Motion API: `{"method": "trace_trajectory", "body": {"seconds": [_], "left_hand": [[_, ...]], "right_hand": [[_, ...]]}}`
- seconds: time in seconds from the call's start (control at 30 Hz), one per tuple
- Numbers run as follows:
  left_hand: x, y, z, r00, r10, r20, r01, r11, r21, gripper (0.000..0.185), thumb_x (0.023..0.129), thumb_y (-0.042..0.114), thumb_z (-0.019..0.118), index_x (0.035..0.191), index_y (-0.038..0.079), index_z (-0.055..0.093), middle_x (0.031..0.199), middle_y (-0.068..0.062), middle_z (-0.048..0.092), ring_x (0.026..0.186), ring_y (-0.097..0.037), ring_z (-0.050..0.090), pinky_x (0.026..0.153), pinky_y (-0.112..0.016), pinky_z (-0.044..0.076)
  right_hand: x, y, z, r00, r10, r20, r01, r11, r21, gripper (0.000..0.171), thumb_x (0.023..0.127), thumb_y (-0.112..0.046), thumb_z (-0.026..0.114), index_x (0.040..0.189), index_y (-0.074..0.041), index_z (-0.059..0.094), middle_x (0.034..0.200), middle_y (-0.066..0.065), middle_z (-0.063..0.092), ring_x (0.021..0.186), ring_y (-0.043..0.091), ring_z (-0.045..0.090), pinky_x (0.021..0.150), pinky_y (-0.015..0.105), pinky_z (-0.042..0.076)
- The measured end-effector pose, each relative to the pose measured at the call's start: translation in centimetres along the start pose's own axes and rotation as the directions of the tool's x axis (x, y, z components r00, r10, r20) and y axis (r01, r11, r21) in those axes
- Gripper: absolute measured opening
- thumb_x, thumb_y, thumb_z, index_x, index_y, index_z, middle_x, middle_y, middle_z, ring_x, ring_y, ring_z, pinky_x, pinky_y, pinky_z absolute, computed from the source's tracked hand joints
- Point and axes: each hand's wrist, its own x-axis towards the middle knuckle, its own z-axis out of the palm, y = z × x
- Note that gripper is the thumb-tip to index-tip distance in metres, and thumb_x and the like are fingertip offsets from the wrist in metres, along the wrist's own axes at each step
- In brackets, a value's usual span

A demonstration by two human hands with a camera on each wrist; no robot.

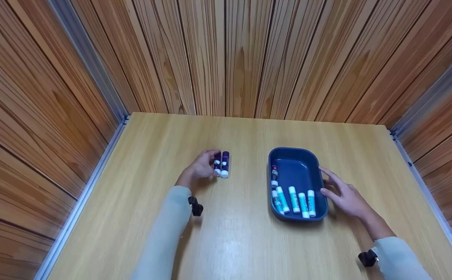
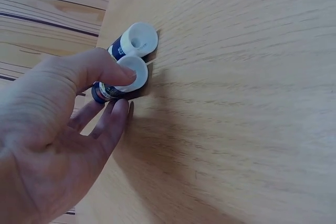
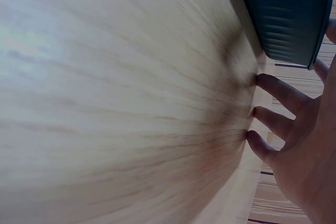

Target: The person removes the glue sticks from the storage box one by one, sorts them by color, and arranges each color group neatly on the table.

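Purple glue sticks (image 1: 222, 164) lay on the bench (image 1: 233, 237); our left hand (image 1: 200, 168) pinched one. Our right hand (image 1: 346, 196), fingers loose, steadied the tray (image 1: 324, 202). Better, we judged, to lift it straight.

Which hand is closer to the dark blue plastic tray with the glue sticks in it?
Right. The right hand rests on the table against the dark blue plastic tray's right rim. The left hand is well off to its left, pinching a purple glue stick.
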Motion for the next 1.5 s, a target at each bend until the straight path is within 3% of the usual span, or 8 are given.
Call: {"method": "trace_trajectory", "body": {"seconds": [0.7,1.0,1.5], "left_hand": [[0.13,-0.42,0.12,0.999,0.038,0.006,-0.038,0.999,-0.016,0.097,0.095,-0.014,0.077,0.177,0.017,0.035,0.184,-0.017,0.034,0.171,-0.041,0.036,0.144,-0.058,0.025],[0.11,-0.62,0.33,0.996,0.086,0.003,-0.086,0.996,0.006,0.096,0.095,-0.014,0.078,0.176,0.019,0.038,0.186,-0.015,0.028,0.171,-0.044,0.035,0.143,-0.059,0.027],[-0.02,0.13,-0.19,0.997,0.082,0.007,-0.082,0.996,0.028,0.09,0.1,-0.007,0.076,0.177,0.021,0.038,0.184,-0.016,0.028,0.169,-0.046,0.038,0.14,-0.061,0.035]], "right_hand": [[0.06,0.33,0.06,1.0,0.007,0.008,-0.007,1.0,-0.015,0.074,0.118,-0.042,0.057,0.182,-0.03,0.021,0.173,0.033,0.048,0.158,0.06,0.049,0.123,0.086,0.035],[0.15,0.09,0.0,1.0,0.008,0.005,-0.008,1.0,-0.021,0.075,0.118,-0.041,0.059,0.181,-0.03,0.022,0.171,0.033,0.051,0.158,0.06,0.049,0.123,0.088,0.034],[-0.01,0.42,0.04,1.0,0.008,0.016,-0.008,1.0,-0.005,0.075,0.118,-0.045,0.056,0.182,-0.032,0.018,0.176,0.032,0.044,0.159,0.06,0.047,0.124,0.086,0.034]]}}
